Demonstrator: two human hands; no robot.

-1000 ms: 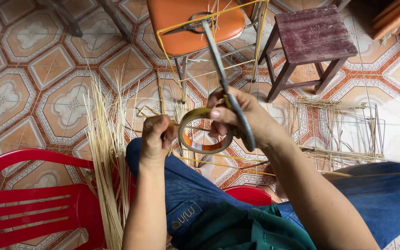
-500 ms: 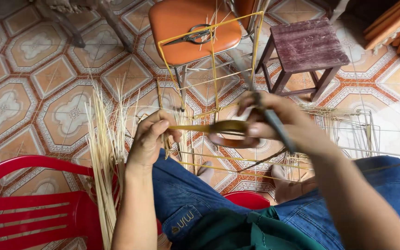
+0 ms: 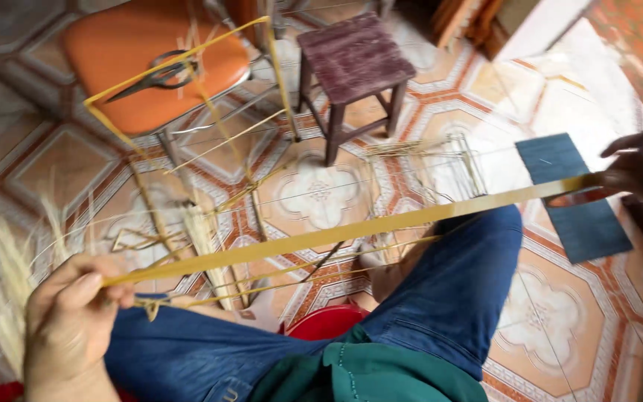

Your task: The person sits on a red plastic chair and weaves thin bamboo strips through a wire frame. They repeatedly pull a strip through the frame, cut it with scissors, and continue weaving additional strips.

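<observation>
We see a long flat yellow strip (image 3: 351,231) stretched taut, one end pinched in each hand.

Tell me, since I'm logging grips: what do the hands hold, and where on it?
A long flat yellow strip, stretched taut: the left hand pinches one end, the right hand grips the other.

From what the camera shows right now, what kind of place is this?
Probably a home floor used for hand weaving or basket craft. The patterned floor tiles look domestic. A small wooden stool and an orange chair with scissors on it stand nearby, and both hands stretch a long yellow strip.
</observation>
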